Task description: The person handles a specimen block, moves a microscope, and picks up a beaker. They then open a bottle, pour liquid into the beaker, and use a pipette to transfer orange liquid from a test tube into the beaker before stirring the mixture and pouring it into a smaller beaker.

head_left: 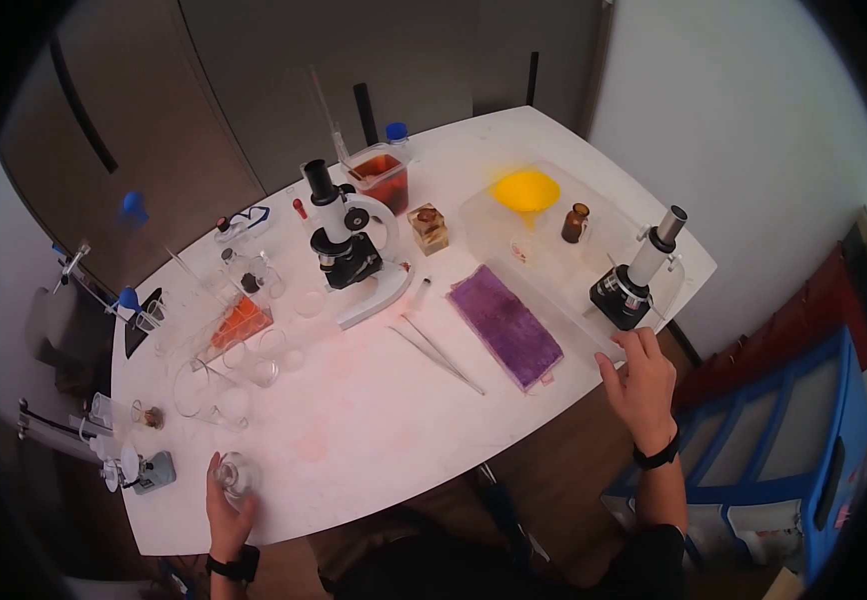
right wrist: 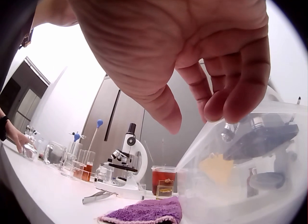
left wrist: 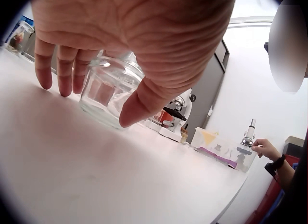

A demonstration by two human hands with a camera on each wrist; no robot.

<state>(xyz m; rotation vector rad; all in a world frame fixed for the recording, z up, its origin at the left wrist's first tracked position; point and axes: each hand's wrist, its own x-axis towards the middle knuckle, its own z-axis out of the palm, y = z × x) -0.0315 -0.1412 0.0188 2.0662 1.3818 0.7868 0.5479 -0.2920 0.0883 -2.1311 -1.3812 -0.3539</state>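
At the table's front left, my left hand (head_left: 229, 508) curls round a small clear glass jar (head_left: 240, 474). The left wrist view shows the thumb on one side of the jar (left wrist: 108, 91), which stands on the table. My right hand (head_left: 642, 385) is at the front right corner of a translucent plastic bin (head_left: 584, 322), fingers loosely bent with a gap between thumb and fingers. In the right wrist view the fingertips (right wrist: 231, 111) are at the bin's rim; whether they touch it I cannot tell. A small microscope (head_left: 644, 270) stands just beyond this hand.
A purple cloth (head_left: 507, 325) lies beside the bin, with tweezers (head_left: 439, 355) to its left. A white microscope (head_left: 354, 240) stands mid-table. The bin holds a yellow funnel (head_left: 527, 190) and a brown bottle (head_left: 575, 223). Glassware, including a beaker (head_left: 265, 371), stands at left.
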